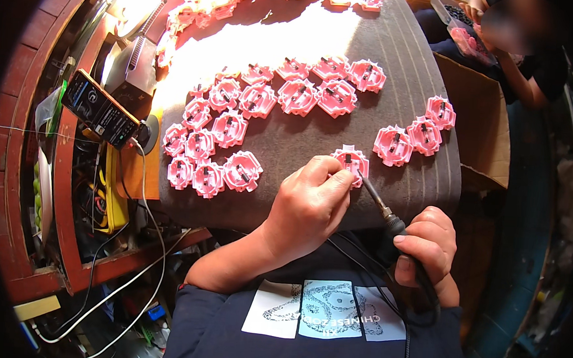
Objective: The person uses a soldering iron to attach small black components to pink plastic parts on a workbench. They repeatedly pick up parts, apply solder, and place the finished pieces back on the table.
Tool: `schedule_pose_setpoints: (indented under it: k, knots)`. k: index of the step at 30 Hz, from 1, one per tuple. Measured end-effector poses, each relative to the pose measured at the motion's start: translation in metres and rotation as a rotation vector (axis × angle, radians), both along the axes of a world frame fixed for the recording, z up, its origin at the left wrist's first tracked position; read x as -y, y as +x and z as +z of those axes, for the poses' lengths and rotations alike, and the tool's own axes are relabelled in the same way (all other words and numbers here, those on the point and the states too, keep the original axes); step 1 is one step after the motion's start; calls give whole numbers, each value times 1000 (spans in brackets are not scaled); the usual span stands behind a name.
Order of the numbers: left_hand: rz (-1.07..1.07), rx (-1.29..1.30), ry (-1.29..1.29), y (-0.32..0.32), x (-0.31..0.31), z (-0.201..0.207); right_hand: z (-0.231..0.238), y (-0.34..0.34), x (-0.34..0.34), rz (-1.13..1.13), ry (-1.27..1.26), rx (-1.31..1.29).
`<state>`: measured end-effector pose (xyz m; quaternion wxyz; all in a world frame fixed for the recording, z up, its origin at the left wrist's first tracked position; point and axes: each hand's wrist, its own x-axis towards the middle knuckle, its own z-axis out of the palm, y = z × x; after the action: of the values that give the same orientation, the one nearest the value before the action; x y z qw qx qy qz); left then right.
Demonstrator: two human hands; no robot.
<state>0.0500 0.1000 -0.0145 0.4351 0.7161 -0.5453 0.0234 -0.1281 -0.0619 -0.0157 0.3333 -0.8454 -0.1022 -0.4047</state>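
My right hand (pixel 428 248) is wrapped round the dark handle of a soldering iron (pixel 389 218). The iron's metal tip slants up and left to a pink plastic part (pixel 360 158) with a small black piece in its middle. At that part's lower left edge, my left hand (pixel 311 197) has its thumb and fingers pinched together. Whether these fingers grip the part itself or something thin is hidden by the hand. Just to the right lie three similar pink parts (pixel 393 145), close together on the dark grey table (pixel 311 210).
Several more pink parts (pixel 257 100) stand in rows at left and far back, some in glaring sunlight. A phone (pixel 100 110) leans on a stand by the table's left side, with cables below. At right are a cardboard box (pixel 470 118) and another person's arm (pixel 525 82).
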Motion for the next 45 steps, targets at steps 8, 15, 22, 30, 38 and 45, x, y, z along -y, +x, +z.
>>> schedule_pose_setpoints:
  k: [8, 15, 22, 30, 38, 45]
  knots:
    - [-4, -2, 0, 0, 0, 0, -1, -1, -1, 0, -3, -27]
    - [-2, 1, -5, 0, 0, -1, 1, 0, -2, 7, 4, -29]
    - [-3, -3, -4, 0, 0, 0, 2, 1, -1, 4, -15, -25]
    - [-3, 2, -15, 0, 1, 0, -1, 2, -1, -81, 57, 25]
    - [-1, -7, 6, -1, 0, 1, -11, 21, -4, -159, 45, -45]
    - [0, 6, -16, -1, 1, 2, -11, 55, -5, -127, 23, -71]
